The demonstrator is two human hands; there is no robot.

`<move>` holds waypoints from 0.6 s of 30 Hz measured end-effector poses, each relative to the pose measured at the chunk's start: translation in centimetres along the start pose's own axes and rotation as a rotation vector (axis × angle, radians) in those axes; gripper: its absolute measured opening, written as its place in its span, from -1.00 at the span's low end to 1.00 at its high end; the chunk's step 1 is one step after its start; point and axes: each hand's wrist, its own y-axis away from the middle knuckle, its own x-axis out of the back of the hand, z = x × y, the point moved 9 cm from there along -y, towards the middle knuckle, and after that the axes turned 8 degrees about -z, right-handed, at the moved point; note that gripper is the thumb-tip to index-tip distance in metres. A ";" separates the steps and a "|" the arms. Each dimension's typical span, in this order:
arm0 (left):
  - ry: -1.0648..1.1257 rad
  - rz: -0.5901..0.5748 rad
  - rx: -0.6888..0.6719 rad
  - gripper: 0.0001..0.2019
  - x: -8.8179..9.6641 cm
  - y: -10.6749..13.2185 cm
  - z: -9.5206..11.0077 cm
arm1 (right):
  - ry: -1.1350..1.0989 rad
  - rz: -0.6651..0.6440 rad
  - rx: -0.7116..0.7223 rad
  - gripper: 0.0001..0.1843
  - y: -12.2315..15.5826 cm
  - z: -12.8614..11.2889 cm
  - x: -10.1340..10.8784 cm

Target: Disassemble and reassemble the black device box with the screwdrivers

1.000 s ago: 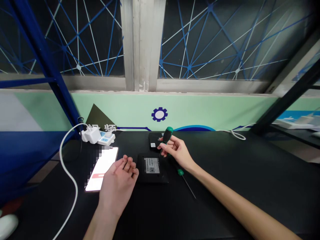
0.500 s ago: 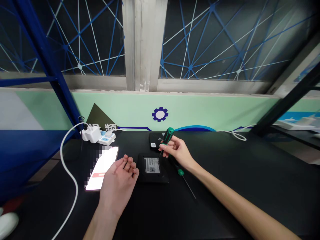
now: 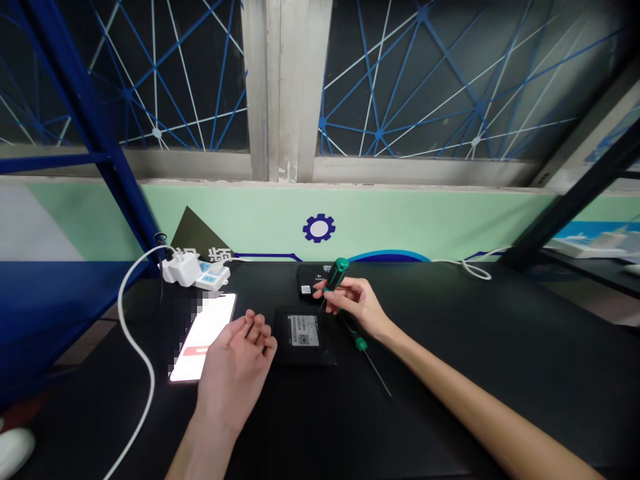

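On my remote feed, a person's right hand (image 3: 354, 307) grips a green-and-black moulded plastic screwdriver (image 3: 337, 275) near centre frame, fingers and thumb closed around the ridged handle, its thin steel shaft slanting down to a tip just above the far edge of a flat, matte black rectangular box (image 3: 295, 351) bearing a white printed label (image 3: 304, 331). Beyond that box lies a smaller black plastic device (image 3: 307, 283) with a tiny white sticker, partly hidden behind the raised tool. The left hand (image 3: 233, 377) lies on the table, fingers loosely curled and holding nothing, fingertips just beside the box's left edge and close to a slim glossy smartphone (image 3: 203, 340) with a lit white screen, part of it pixelated. To the right of the box, a slender second screwdriver with a green collar (image 3: 361, 344) lies on the black tabletop (image 3: 465, 360). At the table's far left, a white plug adapter (image 3: 180, 271) sits in a white power strip (image 3: 213, 276), with a white cable (image 3: 131, 340) looping toward the bottom of the frame. A blue steel shelf upright (image 3: 85, 113) crosses the upper left, before a pale green wall panel (image 3: 400, 223)
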 end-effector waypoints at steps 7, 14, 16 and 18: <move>0.006 0.002 0.000 -0.85 0.0 0.1 0.0 | -0.004 0.048 -0.040 -0.62 -0.5 0.7 0.0; 0.014 -0.014 0.004 -0.87 0.0 -0.1 0.0 | -0.031 0.015 -0.009 -0.59 -0.3 0.3 -0.1; 0.008 -0.017 0.000 -0.87 0.0 0.0 0.0 | -0.053 -0.014 0.012 -0.58 -0.2 0.0 0.0; 0.001 -0.011 -0.004 -0.87 0.1 0.0 0.0 | -0.056 -0.029 0.027 -0.60 -0.1 -0.2 0.2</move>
